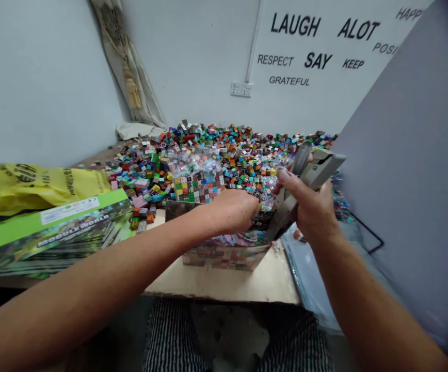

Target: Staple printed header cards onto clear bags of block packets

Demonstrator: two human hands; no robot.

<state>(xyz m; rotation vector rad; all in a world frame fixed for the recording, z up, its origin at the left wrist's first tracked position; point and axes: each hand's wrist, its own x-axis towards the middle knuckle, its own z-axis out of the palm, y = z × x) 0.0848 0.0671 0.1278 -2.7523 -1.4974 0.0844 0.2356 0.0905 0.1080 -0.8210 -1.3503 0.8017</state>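
Stapler (319,170) in right hand (317,209) — left hand (237,211) at open box (226,258).

A: Qty chk: L hand (236,211) + R hand (317,206) = 2, rt?
B: Yep, 2. Plus 1 metal tool (320,171), 1 open box (224,258), 1 table (216,287).
A: OK. LHS?
B: 1 yellow bag (59,188), min. 1 green-topped pack (26,230), 1 curtain (143,82) w/ 1 tassel (133,94).
A: & up top?
B: 2 sockets (236,89), 8 words (296,25), 2 of those cut off.
A: Blocks (158,160)?
B: Hundreds, approx.; too many to ct. exactly.
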